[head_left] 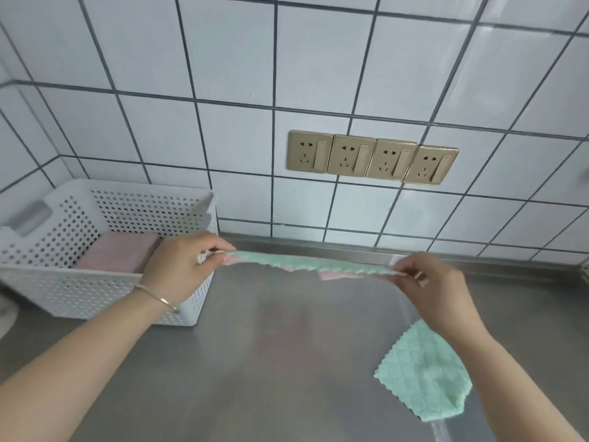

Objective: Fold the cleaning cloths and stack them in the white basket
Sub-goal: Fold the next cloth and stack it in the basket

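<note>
Up above the middle of the brushed-metal surface [287, 362], a green-and-pink cleaning cloth [314, 264] hangs stretched nearly flat and edge-on, its zigzag-cut hem showing along the near side, mint green on top and pink beneath. The left hand [178, 266] pinches its left end between thumb and curled fingers; a thin metal bangle [159, 298] circles that wrist. The right hand [436, 288] pinches the right end the same way, fingers curled in.

At the surface's far-left corner stands the white basket [105, 282], rectangular plastic with walls perforated in rows of round holes and a cut-out handle in its left wall. A folded pink cloth [118, 253] lies flat on its bottom, against the right wall. The left hand sits in front of the basket's right-hand rim.

Near the surface's front-right edge lies a second green cloth [424, 368], waffle-textured with pinked edges, loosely doubled over and partly under the right forearm. The middle and front-left of the surface show bare steel with a dull sheen.

Behind, a raised steel lip meets a wall of white square tiles [223, 74] with dark grout, carrying 4 gold-toned outlets [371, 157] in a row.
</note>
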